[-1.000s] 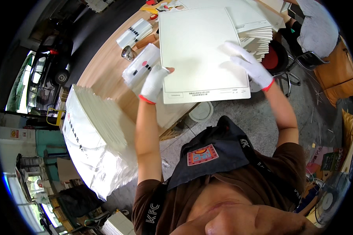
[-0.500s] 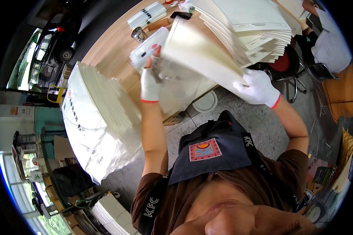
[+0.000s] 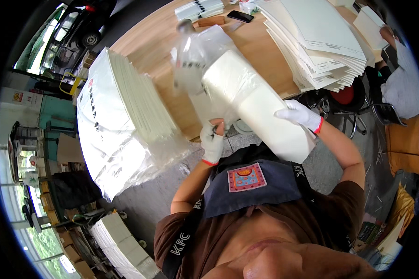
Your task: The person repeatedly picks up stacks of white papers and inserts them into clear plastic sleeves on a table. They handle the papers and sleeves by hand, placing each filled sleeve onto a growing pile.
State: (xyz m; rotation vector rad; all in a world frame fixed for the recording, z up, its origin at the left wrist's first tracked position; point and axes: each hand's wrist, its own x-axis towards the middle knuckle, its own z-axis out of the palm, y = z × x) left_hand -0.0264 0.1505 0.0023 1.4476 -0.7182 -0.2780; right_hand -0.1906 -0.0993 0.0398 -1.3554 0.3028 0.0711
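My right hand [image 3: 299, 115], in a white glove with a red cuff, grips the near part of a curved cream paper sheet bundle [image 3: 260, 104]. A clear plastic bag [image 3: 191, 58] with dark print covers the bundle's far end, blurred by motion. My left hand [image 3: 212, 142], gloved with bare fingertips, is closed on the loose near edge of that bag, left of the bundle. To the left stands a thick row of bagged cream sheets [image 3: 139, 100] in clear printed plastic. A tall stack of loose cream sheets [image 3: 312, 44] lies at the far right of the table.
The wooden table [image 3: 149, 42] bears a black phone [image 3: 240, 16], a brown wooden block [image 3: 211, 21], a blurred metal cup [image 3: 185, 26] and folded plastic bags [image 3: 199, 9]. A person in a light top [image 3: 405, 88] works at the right, near a chair [image 3: 381, 114].
The bag now reaches over the bundle's far end. My left hand has come down toward my body, and the bundle has swung its near end toward me. My right hand keeps its hold.
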